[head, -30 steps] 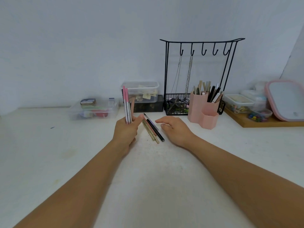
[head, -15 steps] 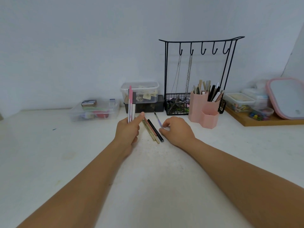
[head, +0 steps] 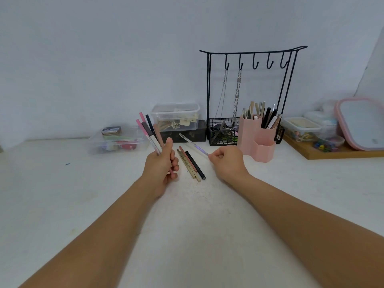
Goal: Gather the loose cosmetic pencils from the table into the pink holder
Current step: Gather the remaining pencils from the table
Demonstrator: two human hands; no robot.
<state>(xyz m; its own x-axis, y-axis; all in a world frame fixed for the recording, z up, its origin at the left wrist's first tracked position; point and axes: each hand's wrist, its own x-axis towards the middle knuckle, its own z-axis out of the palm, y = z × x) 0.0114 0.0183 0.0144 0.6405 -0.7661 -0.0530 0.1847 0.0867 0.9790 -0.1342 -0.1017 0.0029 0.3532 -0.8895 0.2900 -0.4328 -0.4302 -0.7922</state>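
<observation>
My left hand (head: 161, 169) grips a bundle of several cosmetic pencils (head: 148, 133), pink, black and brown, fanned upward and leaning left. My right hand (head: 227, 163) pinches the near end of a clear pencil with a purple band (head: 193, 144), raised off the table and pointing toward the far left. Between the hands, three or so loose pencils (head: 192, 164), tan, pinkish and black, lie side by side on the white table (head: 187, 215). The pink holder (head: 256, 140) stands right of my right hand, its tall compartments holding several pencils, its low front one showing nothing.
A black wire hook stand with chains and a basket (head: 249, 96) rises behind the holder. Clear lidded boxes (head: 175, 116) and a flat clear case (head: 117, 140) sit along the wall. A wooden tray (head: 332, 152) with containers and a pink-rimmed mirror (head: 361, 123) is at right.
My right hand has picked up the clear purple-banded pencil from the table and lifted it. The bundle in my left hand has tilted left and fanned out.
</observation>
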